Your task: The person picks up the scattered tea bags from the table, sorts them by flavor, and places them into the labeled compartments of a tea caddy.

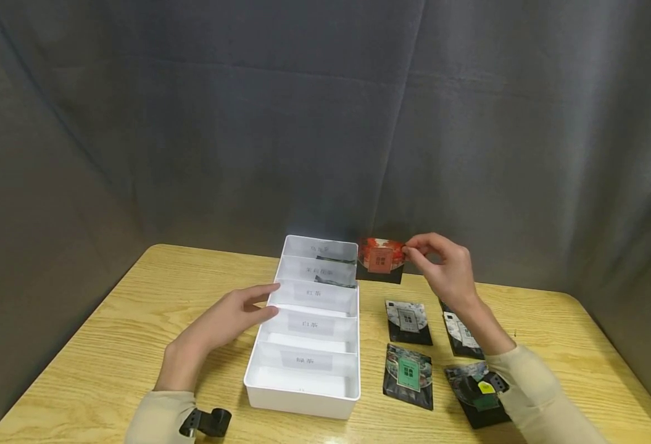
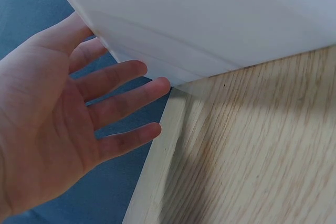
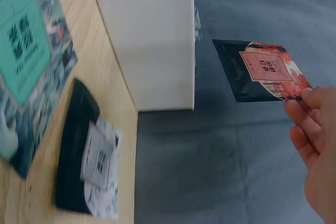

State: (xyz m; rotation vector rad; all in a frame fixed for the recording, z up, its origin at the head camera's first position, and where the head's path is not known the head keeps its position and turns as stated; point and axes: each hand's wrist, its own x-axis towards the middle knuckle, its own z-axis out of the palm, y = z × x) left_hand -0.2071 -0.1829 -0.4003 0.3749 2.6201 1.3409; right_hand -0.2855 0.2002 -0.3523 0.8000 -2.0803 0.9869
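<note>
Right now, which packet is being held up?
The red-labelled packet, pinched at one edge by the right hand. The green-labelled packets and pale-labelled packets lie on the table.

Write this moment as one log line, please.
Right hand: pinches flat red-and-black rectangular packet | Left hand: at left rim of white rectangular plastic divided box | Wooden table: holds green-labelled black packet

A person's right hand (image 1: 442,269) pinches a red-and-black packet (image 1: 381,261) by its edge beside a white five-compartment box (image 1: 303,401), the left hand (image 1: 233,317) at the box's left rim; green-labelled packets (image 1: 408,375) and others lie on the wooden table (image 1: 108,345).
</note>
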